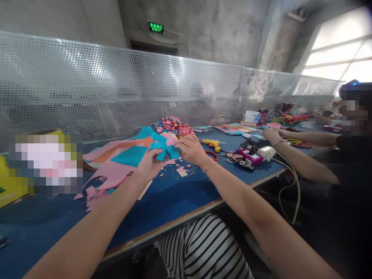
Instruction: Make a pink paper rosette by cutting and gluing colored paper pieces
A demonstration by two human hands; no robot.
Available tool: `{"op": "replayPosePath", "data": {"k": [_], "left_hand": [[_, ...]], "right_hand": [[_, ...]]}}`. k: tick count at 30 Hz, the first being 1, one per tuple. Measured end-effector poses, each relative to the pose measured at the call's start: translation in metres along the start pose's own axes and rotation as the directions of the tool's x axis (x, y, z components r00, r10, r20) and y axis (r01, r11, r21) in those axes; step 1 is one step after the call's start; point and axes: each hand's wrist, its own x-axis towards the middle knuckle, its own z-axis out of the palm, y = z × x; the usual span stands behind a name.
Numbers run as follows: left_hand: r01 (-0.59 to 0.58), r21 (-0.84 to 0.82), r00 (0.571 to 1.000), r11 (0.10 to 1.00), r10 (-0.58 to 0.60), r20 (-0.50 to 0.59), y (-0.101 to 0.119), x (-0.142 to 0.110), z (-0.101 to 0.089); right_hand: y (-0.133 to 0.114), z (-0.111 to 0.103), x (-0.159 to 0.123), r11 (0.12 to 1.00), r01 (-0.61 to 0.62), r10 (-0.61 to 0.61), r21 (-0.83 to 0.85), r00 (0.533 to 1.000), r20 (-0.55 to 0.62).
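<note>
Above the table I have a blue paper flower (159, 145) with looped petals and a pale pink piece at its top. My left hand (149, 163) grips the flower's lower left side between closed fingers. Over on its right side, my right hand (190, 151) pinches a blue petal, the fingertips partly hidden behind the paper. Blue, pink and orange craft paper sheets (120, 158) lie beyond my left forearm. Behind the flower is a heap of small pink, blue and orange paper pieces (173, 127). Paper scraps (182, 171) are scattered below my hands.
A yellow glue gun (213, 145) and red-handled scissors (214, 155) lie right of my right hand. Farther right are a purple box (250, 157) and a white power strip (266, 152) with a cable hanging over the edge. Another person's hand (272, 135) works beyond. A perforated metal panel (101, 85) stands behind.
</note>
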Motion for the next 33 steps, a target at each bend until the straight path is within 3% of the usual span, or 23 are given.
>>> {"op": "replayPosePath", "data": {"k": [5,9,12,13,15,17,18,20,22,23,24,25,26,30,33], "left_hand": [[0.000,-0.005,1.000,1.000,0.000,-0.029,-0.001,0.003,-0.001],[0.000,0.005,1.000,1.000,0.000,0.006,0.000,0.002,-0.002],[0.076,-0.009,0.990,0.997,-0.074,0.117,0.006,0.000,-0.002],[0.102,-0.018,0.985,0.995,-0.098,0.142,0.008,0.000,-0.002],[0.104,-0.033,0.990,0.994,-0.100,0.098,0.012,0.003,-0.005],[0.033,-0.019,0.995,0.999,-0.034,-0.091,0.015,0.010,-0.010],[-0.007,-0.006,0.981,1.000,0.006,-0.195,0.017,0.014,-0.013],[-0.048,0.044,0.947,0.998,0.059,-0.315,0.020,0.022,-0.023],[-0.069,0.106,0.910,0.992,0.107,-0.401,0.025,0.028,-0.034],[-0.083,0.116,0.898,0.990,0.124,-0.422,0.027,0.030,-0.038],[-0.088,0.100,0.885,0.991,0.124,-0.449,0.030,0.031,-0.042],[-0.104,0.072,0.878,0.992,0.125,-0.462,0.033,0.031,-0.046],[-0.116,0.040,0.873,0.992,0.121,-0.473,0.036,0.031,-0.048],[-0.106,0.063,0.892,0.992,0.122,-0.435,0.036,0.031,-0.049],[-0.053,0.379,0.940,0.924,0.175,-0.294,0.025,0.035,-0.050]], "right_hand": [[0.000,0.000,0.001,0.998,-0.047,0.044,0.050,0.998,0.054],[0.000,0.003,0.004,0.977,-0.091,0.080,0.196,0.995,0.063],[0.004,0.008,0.007,0.879,-0.283,0.259,0.383,0.959,0.114],[0.007,0.009,0.008,0.793,-0.393,0.370,0.466,0.918,0.145],[0.015,0.008,0.009,0.512,-0.562,0.584,0.650,0.782,0.216],[0.021,0.006,0.007,0.186,-0.560,0.697,0.807,0.654,0.293],[0.023,0.004,0.006,0.053,-0.519,0.713,0.853,0.618,0.331],[0.023,0.002,0.002,-0.140,-0.498,0.655,0.856,0.601,0.457],[0.019,0.001,-0.001,-0.230,-0.662,0.441,0.713,0.582,0.683],[0.016,0.002,-0.003,-0.202,-0.786,0.297,0.584,0.519,0.801],[0.015,0.002,-0.004,-0.134,-0.882,0.194,0.452,0.424,0.885],[0.014,0.003,-0.005,-0.055,-0.933,0.168,0.355,0.342,0.925],[0.015,0.004,-0.006,0.014,-0.955,0.185,0.296,0.294,0.938],[0.027,0.006,-0.011,0.224,-0.935,0.278,0.275,0.331,0.902],[0.032,0.005,-0.015,0.433,-0.866,0.211,0.251,0.368,0.906]]}}
